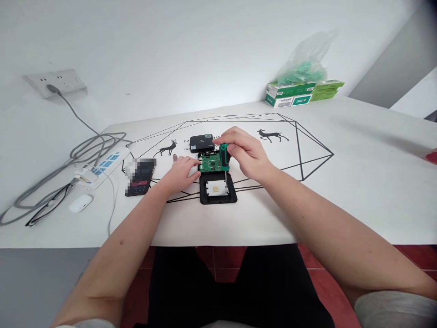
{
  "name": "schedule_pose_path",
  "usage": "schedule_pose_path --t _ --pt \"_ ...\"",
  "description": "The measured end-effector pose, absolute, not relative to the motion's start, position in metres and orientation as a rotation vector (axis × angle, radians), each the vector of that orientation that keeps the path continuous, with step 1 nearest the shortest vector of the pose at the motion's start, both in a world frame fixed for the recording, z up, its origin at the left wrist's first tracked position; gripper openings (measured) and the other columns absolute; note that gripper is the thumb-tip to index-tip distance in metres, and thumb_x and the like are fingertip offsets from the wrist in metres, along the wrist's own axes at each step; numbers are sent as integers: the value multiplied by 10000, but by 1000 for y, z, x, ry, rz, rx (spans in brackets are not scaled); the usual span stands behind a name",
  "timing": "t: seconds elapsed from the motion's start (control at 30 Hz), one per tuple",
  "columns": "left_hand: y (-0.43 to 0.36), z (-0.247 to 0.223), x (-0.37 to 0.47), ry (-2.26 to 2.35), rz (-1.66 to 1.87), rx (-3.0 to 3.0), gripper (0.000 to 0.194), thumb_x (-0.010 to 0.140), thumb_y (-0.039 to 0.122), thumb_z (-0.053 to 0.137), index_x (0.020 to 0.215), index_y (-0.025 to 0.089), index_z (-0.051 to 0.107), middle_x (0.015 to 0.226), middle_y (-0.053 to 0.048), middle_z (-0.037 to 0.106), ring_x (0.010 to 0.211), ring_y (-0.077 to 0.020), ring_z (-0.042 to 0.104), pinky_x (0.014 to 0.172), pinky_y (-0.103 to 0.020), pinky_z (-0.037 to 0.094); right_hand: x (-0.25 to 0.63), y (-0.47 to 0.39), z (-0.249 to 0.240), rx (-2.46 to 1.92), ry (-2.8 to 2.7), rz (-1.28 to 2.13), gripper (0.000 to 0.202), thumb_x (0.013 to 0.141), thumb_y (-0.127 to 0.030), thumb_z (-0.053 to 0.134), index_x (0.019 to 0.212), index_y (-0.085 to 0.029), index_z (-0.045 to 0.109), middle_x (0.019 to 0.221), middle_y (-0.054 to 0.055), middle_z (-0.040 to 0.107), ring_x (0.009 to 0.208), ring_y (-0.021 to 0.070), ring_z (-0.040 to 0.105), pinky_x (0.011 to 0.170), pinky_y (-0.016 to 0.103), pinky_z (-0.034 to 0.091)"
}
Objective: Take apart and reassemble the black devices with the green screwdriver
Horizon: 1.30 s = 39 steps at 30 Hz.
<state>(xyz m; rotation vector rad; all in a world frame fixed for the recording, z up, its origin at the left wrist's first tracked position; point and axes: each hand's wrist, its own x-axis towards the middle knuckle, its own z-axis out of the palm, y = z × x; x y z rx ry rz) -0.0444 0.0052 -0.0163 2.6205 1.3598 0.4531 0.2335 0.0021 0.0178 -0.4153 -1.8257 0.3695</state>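
My right hand [244, 152] is wrapped round the handle of a green and black screwdriver [224, 157]. Its shaft points down, and the tip is at the right side of a silver metal plate [216, 188] in a black case half [204, 199]. Just above that half lies a green circuit board [209, 162] in a dark frame, partly covered by the screwdriver. My left hand [182, 174] rests at the board's left edge, fingers stretched out and thumb apart, fingertips touching the edge. Behind the board sits a flat black box [201, 143] with small labels.
A phone [141, 177] lies left of my left hand. Farther left are a white power strip [107, 166], coiled grey cable [99, 143] and a white earphone case [81, 203]. Green and white boxes [290, 94] with a clear plastic bag [307, 59] stand at the back right.
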Motion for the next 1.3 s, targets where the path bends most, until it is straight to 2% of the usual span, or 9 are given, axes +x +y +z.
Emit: schedule_pose_path --t 0.07,0.17,0.33,0.47,0.63,0.77,0.83,1.17,1.3 --pt "5 -16 -44 1362 449 2618 304 1076 328 589 1363 257 663 1373 -110 696 1350 -353 575 1287 -679 360 234 4 18 -455 -1806 383 234 1068 -449 645 1128 -275 790 948 35 669 815 199 628 741 400 575" --pt "4 -15 -43 1364 447 2618 308 1077 332 584 1366 262 663 1371 -108 694 1350 -353 578 1286 -669 364 231 4 17 -519 -1756 379 278 977 -509 783 1058 -253 710 889 -10 590 743 161 562 708 361 543" --pt "4 -15 -42 1363 440 2630 303 1077 335 586 1359 254 660 1361 -111 698 1329 -354 585 1280 -671 374 219 -4 12 -553 -1666 326 376 882 -477 875 1033 -269 601 1038 28 620 892 186 607 671 330 527" --pt "4 -15 -42 1370 427 2618 305 1079 334 585 1365 256 655 1367 -112 693 1339 -356 582 1283 -677 367 215 -10 8 -618 -1644 327 388 902 -427 860 1058 -286 534 980 -10 662 820 156 620 649 301 499" --pt "3 -15 -42 1359 443 2610 313 1076 341 571 1362 249 658 1353 -115 695 1342 -360 574 1246 -655 414 218 -7 10 -596 -1663 235 405 886 -540 878 985 -273 590 848 -28 648 669 138 532 581 309 450" --pt "1 -13 -41 1331 461 2621 327 1072 353 568 1356 228 671 1340 -127 693 1316 -354 584 1196 -588 476 222 -4 15 -467 -1719 201 259 1068 -499 628 989 -260 689 870 30 699 734 180 615 651 364 518" --pt "-1 -11 -40 1311 480 2632 316 1074 356 565 1341 231 681 1331 -124 696 1303 -351 588 1188 -579 483 225 -3 17 -421 -1766 258 265 1093 -464 569 1020 -260 721 925 55 731 815 203 670 688 378 554" --pt "-22 -11 -21 1000 701 2695 212 1089 326 581 1207 231 729 1204 -117 737 1203 -314 653 1088 -500 548 240 -7 33 -478 -1862 608 224 1024 -479 729 1029 -262 676 848 -6 605 742 161 544 691 327 521" --pt "-36 -14 -3 892 545 2714 206 1083 363 635 1206 230 733 1110 -95 738 1060 -281 696 998 -446 568 240 -8 34 -491 -1850 621 222 1002 -458 756 1000 -262 652 882 -2 638 747 156 561 727 335 524"
